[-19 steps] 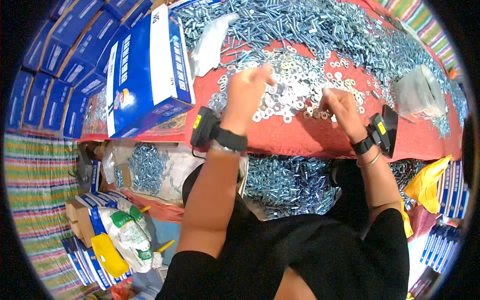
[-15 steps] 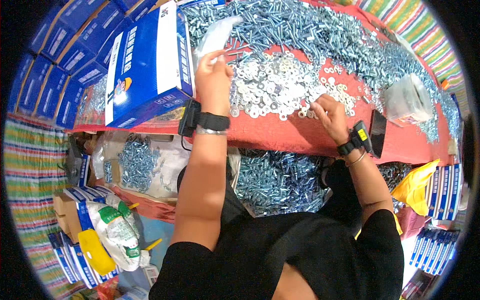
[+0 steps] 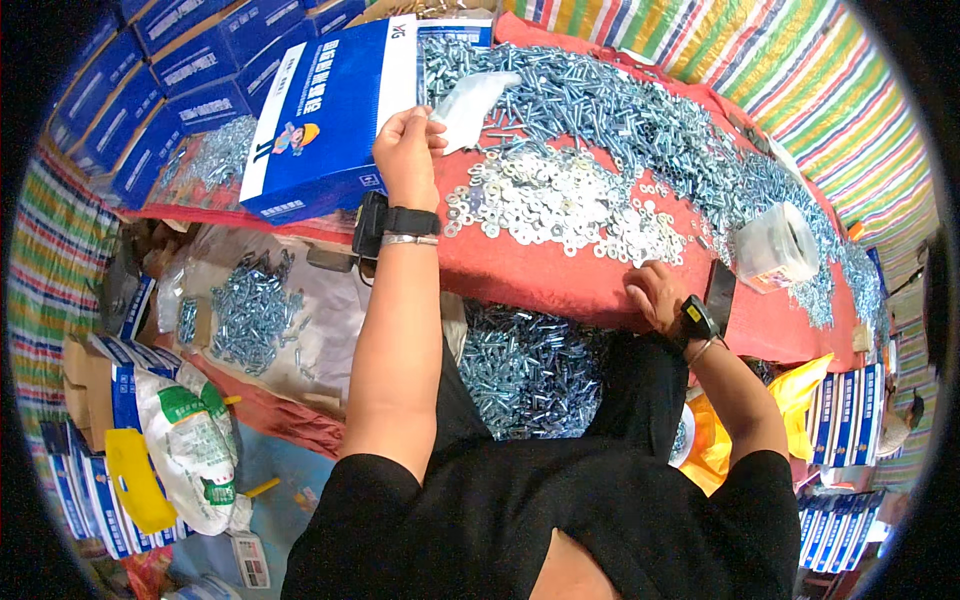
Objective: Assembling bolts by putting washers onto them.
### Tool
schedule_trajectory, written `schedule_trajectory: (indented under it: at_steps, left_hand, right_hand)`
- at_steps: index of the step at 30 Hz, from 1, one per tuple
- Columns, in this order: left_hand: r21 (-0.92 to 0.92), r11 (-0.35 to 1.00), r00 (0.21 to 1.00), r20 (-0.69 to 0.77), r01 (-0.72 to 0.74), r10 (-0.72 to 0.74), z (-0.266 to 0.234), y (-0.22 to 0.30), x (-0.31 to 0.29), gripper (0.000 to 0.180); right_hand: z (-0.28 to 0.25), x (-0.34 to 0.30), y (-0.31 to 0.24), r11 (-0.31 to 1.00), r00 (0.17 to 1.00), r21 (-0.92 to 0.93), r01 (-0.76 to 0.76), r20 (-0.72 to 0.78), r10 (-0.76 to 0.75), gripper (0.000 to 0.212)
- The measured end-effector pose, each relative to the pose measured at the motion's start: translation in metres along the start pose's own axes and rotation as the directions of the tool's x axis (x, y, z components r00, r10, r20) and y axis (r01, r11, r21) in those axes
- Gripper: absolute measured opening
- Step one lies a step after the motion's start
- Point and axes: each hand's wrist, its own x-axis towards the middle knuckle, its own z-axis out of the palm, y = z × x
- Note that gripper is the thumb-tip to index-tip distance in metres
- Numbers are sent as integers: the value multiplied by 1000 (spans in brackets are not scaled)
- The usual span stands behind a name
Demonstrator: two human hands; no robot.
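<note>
While the left hand (image 3: 408, 158) sits beside the lower end of the clear plastic bag (image 3: 478, 105), its thumb and fingertips are drawn close together; whether they pinch the bag, a small piece or nothing, I cannot tell. The right hand (image 3: 655, 298) is loosely spread, fingers bent and thumb apart, just at the near edge of the flat washers (image 3: 562, 200), with no piece visible in it.

As for progress, the sorting or packing appears to have plenty left: the washers lie loose in a broad patch on the red-covered table (image 3: 530, 278), and the bolts (image 3: 600, 105) form a large unpacked heap behind them. No finished lot can be made out near the hands, so how much is done cannot be judged; the bag's contents, if any, are unclear too.

The bag lies between the blue-and-white box (image 3: 335, 110) and the bolts, its long axis slanting from the left hand up to the right, narrower end pointing away from the person. The washers, being round, have no long axis and lie mostly flat, while the bolts point every way
</note>
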Motion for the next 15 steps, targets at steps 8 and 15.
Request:
schedule_trajectory:
  at_steps: [8, 15]
  left_hand:
    - [-419, 894, 974, -79, 159, -211, -27, 11, 12, 32]
    - [-399, 911, 987, -72, 105, -145, -23, 20, 10, 45]
  right_hand:
    - [28, 32, -10, 950, 956, -185, -253, -200, 216, 19]
    - [53, 44, 23, 756, 968, -644, -115, 98, 230, 20]
